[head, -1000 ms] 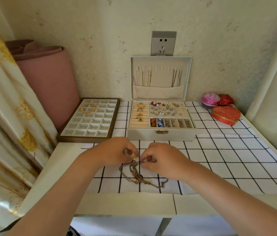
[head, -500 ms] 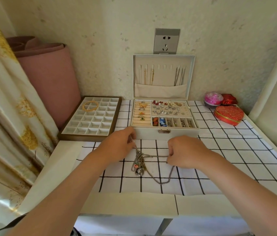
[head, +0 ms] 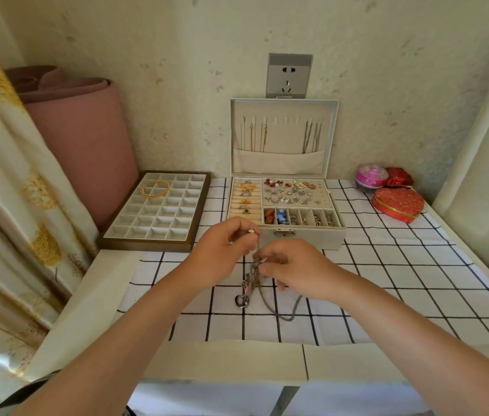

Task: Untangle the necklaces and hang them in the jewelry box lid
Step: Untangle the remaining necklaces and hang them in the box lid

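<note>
Checked cloth (head: 387,295) lies nearest you, and on it trails the loose end of the tangled necklaces (head: 256,283), with a dark ring pendant (head: 241,300) at the bottom. Half a second ago your hands were spread apart; now they have closed in. Your left hand (head: 222,253) pinches a strand up high, and your right hand (head: 294,268) pinches the knot just below, so you seem to be picking at it, not yet freeing a chain. Beyond stands the jewelry box (head: 303,235), its lid (head: 285,139) upright with free hooks mid-row. A compartment tray (head: 159,211) and red heart tin (head: 398,205) sit aside, nothing blocking.
</note>
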The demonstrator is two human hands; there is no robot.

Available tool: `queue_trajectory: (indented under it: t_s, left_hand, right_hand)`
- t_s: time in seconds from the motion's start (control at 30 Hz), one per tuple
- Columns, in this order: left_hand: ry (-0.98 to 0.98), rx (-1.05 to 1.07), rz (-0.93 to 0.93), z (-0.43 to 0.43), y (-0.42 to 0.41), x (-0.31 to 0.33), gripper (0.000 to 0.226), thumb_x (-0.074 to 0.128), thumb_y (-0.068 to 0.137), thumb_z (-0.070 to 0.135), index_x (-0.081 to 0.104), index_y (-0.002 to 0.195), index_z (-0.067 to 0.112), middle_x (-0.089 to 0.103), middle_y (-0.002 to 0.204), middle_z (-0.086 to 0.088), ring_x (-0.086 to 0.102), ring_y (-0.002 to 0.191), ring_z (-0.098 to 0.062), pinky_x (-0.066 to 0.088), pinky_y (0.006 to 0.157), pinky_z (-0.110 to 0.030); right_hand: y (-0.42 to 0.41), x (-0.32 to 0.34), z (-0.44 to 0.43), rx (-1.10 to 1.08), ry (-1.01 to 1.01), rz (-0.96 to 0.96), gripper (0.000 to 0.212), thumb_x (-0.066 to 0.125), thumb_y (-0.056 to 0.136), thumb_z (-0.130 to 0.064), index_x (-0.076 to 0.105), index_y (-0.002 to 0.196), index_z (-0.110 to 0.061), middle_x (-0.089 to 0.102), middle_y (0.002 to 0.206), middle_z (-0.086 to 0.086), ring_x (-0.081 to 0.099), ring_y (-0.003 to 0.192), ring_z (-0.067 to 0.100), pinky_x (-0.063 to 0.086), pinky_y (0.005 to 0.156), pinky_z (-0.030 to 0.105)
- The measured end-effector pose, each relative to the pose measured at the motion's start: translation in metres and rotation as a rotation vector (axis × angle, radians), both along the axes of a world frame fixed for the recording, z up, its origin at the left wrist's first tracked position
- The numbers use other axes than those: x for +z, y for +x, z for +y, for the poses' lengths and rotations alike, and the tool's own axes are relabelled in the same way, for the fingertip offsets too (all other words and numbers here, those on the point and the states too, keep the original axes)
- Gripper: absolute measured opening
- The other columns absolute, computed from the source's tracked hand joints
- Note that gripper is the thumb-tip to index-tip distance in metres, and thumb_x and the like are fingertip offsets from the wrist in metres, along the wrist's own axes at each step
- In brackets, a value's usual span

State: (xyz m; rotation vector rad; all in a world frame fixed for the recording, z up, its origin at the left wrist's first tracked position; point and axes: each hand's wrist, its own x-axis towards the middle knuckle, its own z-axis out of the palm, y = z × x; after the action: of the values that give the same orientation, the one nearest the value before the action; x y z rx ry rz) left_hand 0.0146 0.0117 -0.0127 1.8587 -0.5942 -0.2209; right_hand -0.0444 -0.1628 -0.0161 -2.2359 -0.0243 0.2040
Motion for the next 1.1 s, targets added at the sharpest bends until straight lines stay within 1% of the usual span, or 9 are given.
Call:
queue_trajectory:
  t_s: [0.17, 0.3, 0.43, 0.53, 0.63, 0.77, 0.87, 0.97, 1.1]
  left_hand:
    - [-0.192, 0.071, 0.065, -0.001, -0.001, 0.006, 0.018, 0.042, 0.103, 0.005, 0.057, 0.098, 0.015, 0.069, 0.078, -0.007, 0.069, 0.084, -0.023, 0.060, 0.082, -0.038]
    - [-0.366, 0.177, 0.172, -0.003, -0.001, 0.015, 0.016, 0.039, 0.105, 0.005, 0.054, 0.102, 0.009, 0.061, 0.068, -0.006, 0.071, 0.075, -0.026, 0.062, 0.074, -0.039]
    - [-0.482, 0.224, 0.378, 0.001, 0.002, 0.020, 0.017, 0.037, 0.106, 0.009, 0.052, 0.099, 0.008, 0.046, 0.065, -0.003, 0.053, 0.053, -0.017, 0.059, 0.065, -0.038]
    - [-0.475, 0.250, 0.437, 0.003, 0.002, 0.022, 0.019, 0.036, 0.106, 0.009, 0.051, 0.093, 0.011, 0.041, 0.064, -0.001, 0.039, 0.050, -0.014, 0.049, 0.051, -0.029]
    - [-0.431, 0.273, 0.447, 0.003, 0.002, 0.023, 0.021, 0.037, 0.104, 0.008, 0.051, 0.091, 0.014, 0.039, 0.064, 0.000, 0.035, 0.051, -0.013, 0.035, 0.046, -0.024]
    - [-0.358, 0.260, 0.452, 0.002, 0.001, 0.023, 0.022, 0.036, 0.103, 0.006, 0.051, 0.089, 0.014, 0.038, 0.064, 0.000, 0.033, 0.052, -0.012, 0.030, 0.044, -0.022]
    - [-0.315, 0.253, 0.449, 0.000, -0.002, 0.023, 0.022, 0.036, 0.103, 0.006, 0.052, 0.090, 0.014, 0.039, 0.065, -0.001, 0.036, 0.051, -0.013, 0.037, 0.046, -0.026]
    - [-0.254, 0.264, 0.423, 0.000, -0.002, 0.022, 0.018, 0.039, 0.103, 0.007, 0.055, 0.096, 0.013, 0.040, 0.067, -0.003, 0.042, 0.050, -0.013, 0.054, 0.053, -0.034]
    - [-0.140, 0.292, 0.402, 0.001, -0.001, 0.018, 0.014, 0.042, 0.104, 0.011, 0.055, 0.104, 0.009, 0.047, 0.070, -0.005, 0.055, 0.049, -0.012, 0.063, 0.070, -0.042]
  right_hand:
    - [0.001, 0.011, -0.004, -0.063, 0.096, -0.028, 0.009, 0.068, 0.092, -0.019, 0.076, 0.096, -0.020, 0.072, 0.078, -0.010, 0.060, 0.063, -0.010, 0.042, 0.063, 0.008]
    - [0.002, 0.013, -0.006, -0.122, 0.119, 0.035, 0.011, 0.062, 0.093, -0.020, 0.071, 0.087, -0.019, 0.070, 0.085, -0.004, 0.064, 0.083, 0.011, 0.051, 0.087, 0.035]
    - [0.001, 0.022, -0.002, -0.265, 0.678, 0.179, 0.028, 0.038, 0.097, -0.007, 0.053, 0.074, -0.011, 0.071, 0.082, 0.011, 0.064, 0.086, 0.029, 0.053, 0.082, 0.039]
    - [0.000, 0.026, -0.001, -0.301, 0.890, 0.178, 0.026, 0.041, 0.104, -0.018, 0.050, 0.080, -0.009, 0.064, 0.076, 0.015, 0.060, 0.069, 0.030, 0.054, 0.070, 0.040]
    - [0.000, 0.024, -0.005, -0.255, 0.690, 0.132, 0.019, 0.055, 0.100, -0.019, 0.052, 0.085, -0.009, 0.056, 0.069, 0.010, 0.055, 0.056, 0.025, 0.050, 0.055, 0.034]
    - [0.002, 0.018, -0.013, -0.213, 0.358, 0.058, 0.033, 0.067, 0.091, -0.010, 0.038, 0.075, -0.016, 0.039, 0.063, 0.003, 0.043, 0.052, 0.017, 0.035, 0.045, 0.022]
    - [0.003, 0.015, -0.018, -0.149, -0.026, -0.046, 0.028, 0.071, 0.087, -0.015, 0.046, 0.076, -0.018, 0.052, 0.072, -0.002, 0.051, 0.065, 0.013, 0.042, 0.059, 0.024]
    - [-0.001, 0.012, -0.026, -0.085, -0.260, -0.020, 0.018, 0.071, 0.087, -0.025, 0.055, 0.092, -0.030, 0.061, 0.081, -0.008, 0.058, 0.071, 0.008, 0.046, 0.063, 0.025]
    - [-0.004, 0.010, -0.031, -0.022, -0.557, -0.005, 0.016, 0.065, 0.087, -0.032, 0.060, 0.097, -0.043, 0.052, 0.084, -0.018, 0.055, 0.082, 0.005, 0.044, 0.063, 0.024]
